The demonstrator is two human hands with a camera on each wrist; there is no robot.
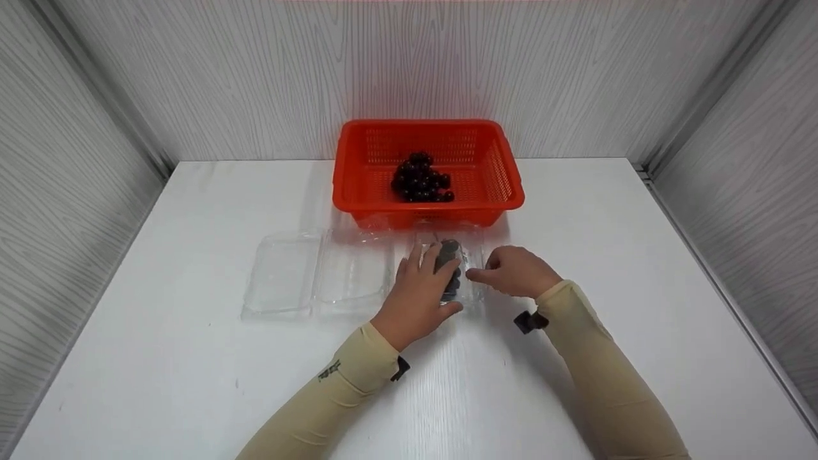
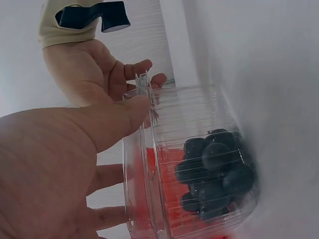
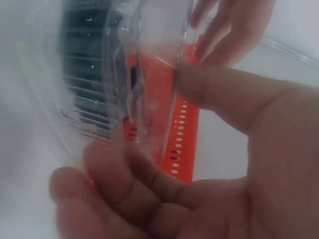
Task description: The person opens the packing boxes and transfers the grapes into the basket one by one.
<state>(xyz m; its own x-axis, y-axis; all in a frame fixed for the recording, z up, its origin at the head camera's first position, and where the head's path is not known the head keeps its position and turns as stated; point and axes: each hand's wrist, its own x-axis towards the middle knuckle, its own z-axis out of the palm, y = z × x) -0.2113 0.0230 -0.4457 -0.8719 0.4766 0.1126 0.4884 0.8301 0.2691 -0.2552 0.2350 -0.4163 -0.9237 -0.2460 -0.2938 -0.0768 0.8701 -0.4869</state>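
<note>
A clear plastic clamshell box (image 1: 473, 246) with dark grapes (image 1: 451, 284) inside lies in front of the red basket. My left hand (image 1: 418, 294) rests across its lid, fingers spread and fairly straight. In the left wrist view, the thumb lies along the lid's rim and the grapes (image 2: 214, 172) show through the ribbed wall. At the box's right edge, my right hand (image 1: 517, 271) has its thumb against the rim and its other fingers curled by the side wall, pinching the edge in the right wrist view. Part of the box is hidden under the left hand.
The red plastic basket (image 1: 364, 220) stands against the back wall with a bunch of dark grapes (image 1: 418, 182) in it. To the left, an opened clear clamshell box (image 1: 284, 275) lies flat on the white table (image 1: 192, 358). Panelled walls enclose the table at the back and both sides.
</note>
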